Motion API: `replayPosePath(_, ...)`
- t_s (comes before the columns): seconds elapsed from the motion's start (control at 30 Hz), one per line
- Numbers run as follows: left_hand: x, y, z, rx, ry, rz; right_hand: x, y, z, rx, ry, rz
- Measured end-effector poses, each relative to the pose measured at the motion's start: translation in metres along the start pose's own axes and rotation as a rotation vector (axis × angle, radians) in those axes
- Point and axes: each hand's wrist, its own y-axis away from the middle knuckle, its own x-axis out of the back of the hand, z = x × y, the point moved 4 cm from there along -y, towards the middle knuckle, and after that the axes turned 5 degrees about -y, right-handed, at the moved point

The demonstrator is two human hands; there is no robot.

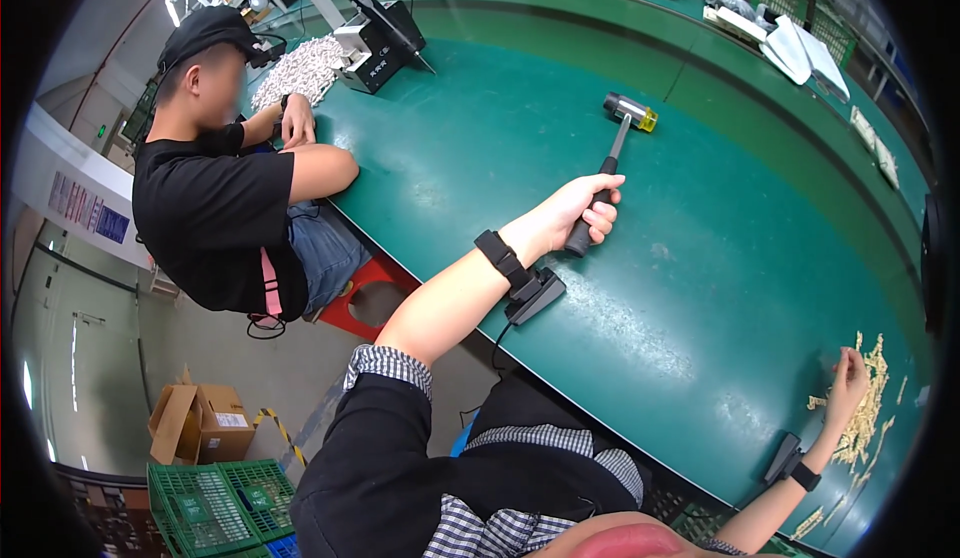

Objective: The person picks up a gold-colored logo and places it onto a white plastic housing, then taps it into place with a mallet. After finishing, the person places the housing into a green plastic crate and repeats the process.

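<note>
My left hand (583, 213) is wrapped round the black grip of a mallet (620, 143), over the middle of the green table. The mallet's head, dark at one end and yellow at the other, points away from me. At the far right of the table, my right hand (850, 383) is over a loose pile of small pale-yellow pieces (868, 418). Its fingers are drawn together, and whatever may be between them is too small to make out. Black straps with small dark boxes sit on both my wrists.
To my left a co-worker in black (215, 178) sits with arms on the green table (480, 148). Near them are a heap of small white pieces (300, 70) and a black box (385, 53) with a pen-like tool. Green crates (215, 503) and a carton (205, 423) stand on the floor.
</note>
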Motion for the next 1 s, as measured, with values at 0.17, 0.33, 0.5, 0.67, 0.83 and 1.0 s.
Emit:
replayPosePath(0.17,-0.002,0.002,0.000,0.000,-0.016,0.009,0.001,0.000,-0.003,0.039,0.039,0.022)
replayPosePath(0.33,0.001,0.000,0.000,-0.007,-0.009,-0.004,-0.003,0.001,-0.005,0.054,0.056,0.026)
replayPosePath(0.5,0.007,0.004,0.012,0.000,0.064,-0.072,-0.004,-0.001,-0.004,0.054,0.049,0.027)
replayPosePath(0.67,-0.009,0.015,0.021,-0.239,-0.134,-0.068,-0.005,0.004,-0.020,0.042,0.083,0.034)
replayPosePath(0.83,-0.022,0.050,0.034,-0.798,-0.328,-0.053,-0.002,0.006,-0.023,0.012,0.059,0.014)
replayPosePath(1.0,-0.022,0.052,0.041,-1.208,-0.436,-0.049,-0.003,0.005,-0.020,0.014,0.050,0.028)
